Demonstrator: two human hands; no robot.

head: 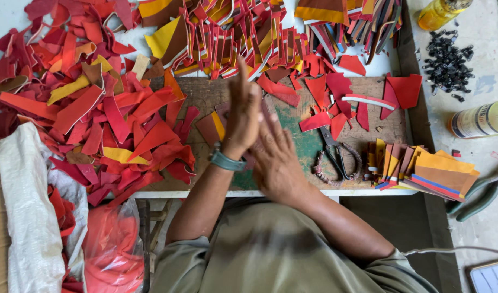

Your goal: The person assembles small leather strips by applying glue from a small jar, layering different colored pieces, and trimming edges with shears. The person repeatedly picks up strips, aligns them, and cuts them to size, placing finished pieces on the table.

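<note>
Above worn wooden board (216, 95), hands pressed flat, left hand (242, 116), right hand (276, 160)

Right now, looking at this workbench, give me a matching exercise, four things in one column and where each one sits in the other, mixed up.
Things:
1. scissors
2. black small parts
3. white cloth
4. stack of orange and brown cut pieces

Places:
A. far left, beside the red scraps
B. on the wooden board, just right of the hands
C. right end of the board, near edge
D. on the grey surface, far right, near the top

Pairs: 1-B, 2-D, 3-A, 4-C
</note>
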